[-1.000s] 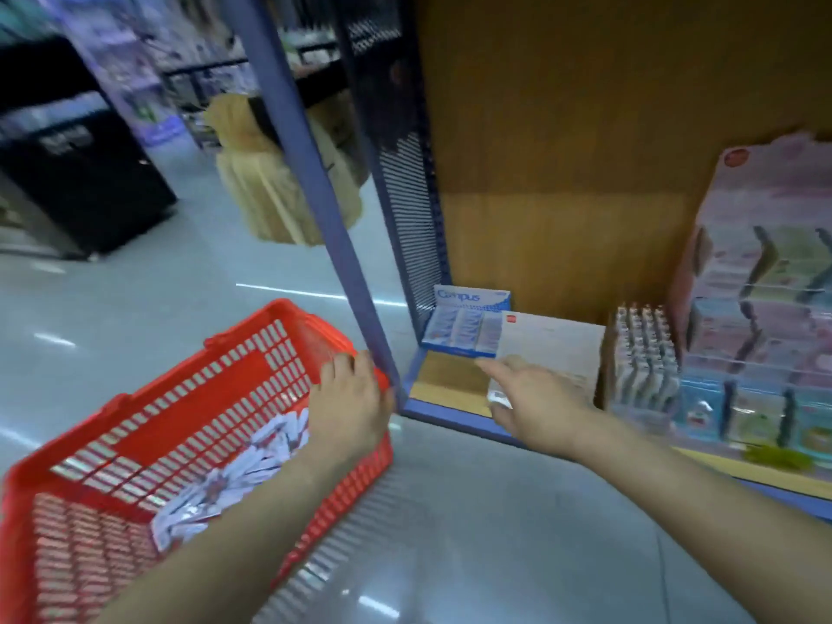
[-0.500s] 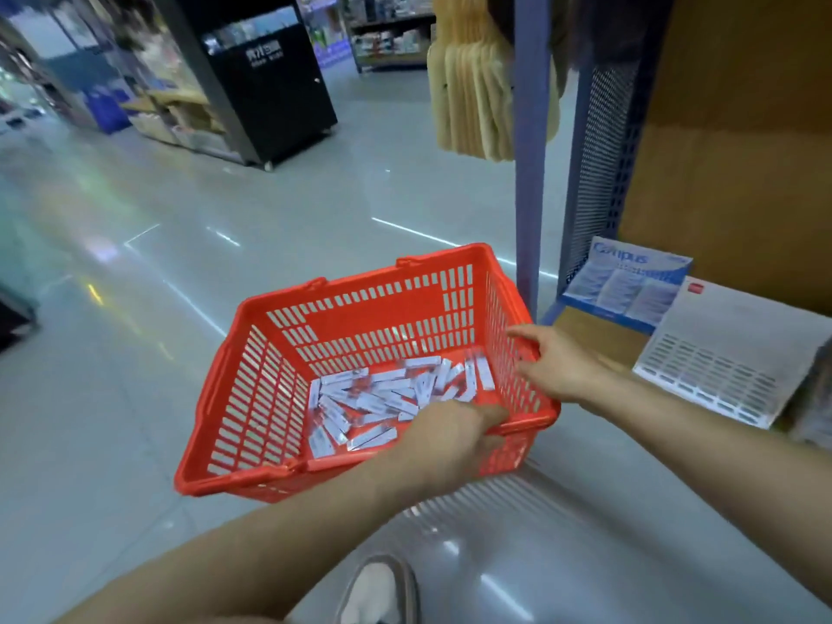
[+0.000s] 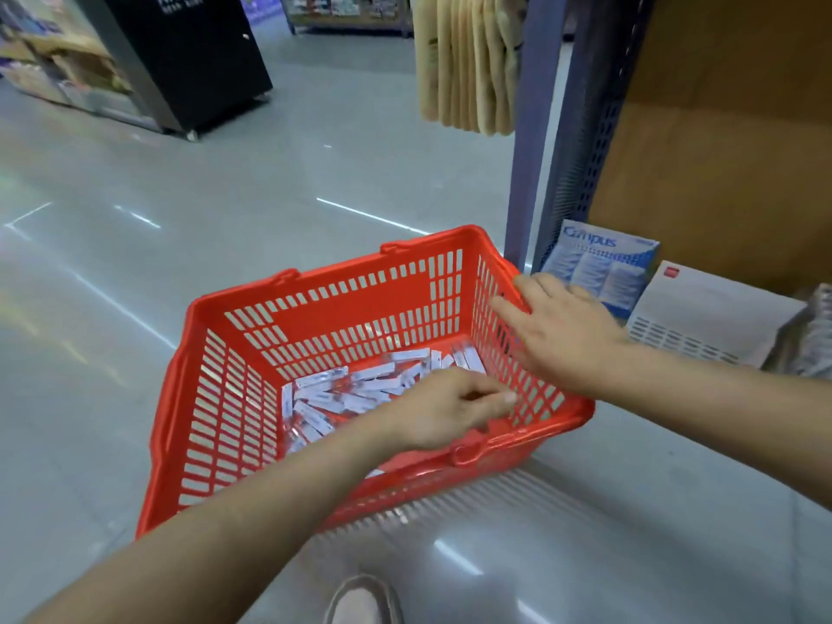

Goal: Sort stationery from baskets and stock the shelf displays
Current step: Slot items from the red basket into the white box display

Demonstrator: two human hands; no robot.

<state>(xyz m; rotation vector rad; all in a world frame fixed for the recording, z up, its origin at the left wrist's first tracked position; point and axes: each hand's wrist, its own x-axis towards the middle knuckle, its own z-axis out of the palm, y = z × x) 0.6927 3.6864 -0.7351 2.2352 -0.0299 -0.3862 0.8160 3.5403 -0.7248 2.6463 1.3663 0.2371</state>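
Fingers above packets, basket wall alongside

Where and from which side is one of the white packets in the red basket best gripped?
Probably pinch a top packet across its narrow width, coming straight down through the open top of the basket: packets lie flat and overlapping, and slatted walls block the sides.
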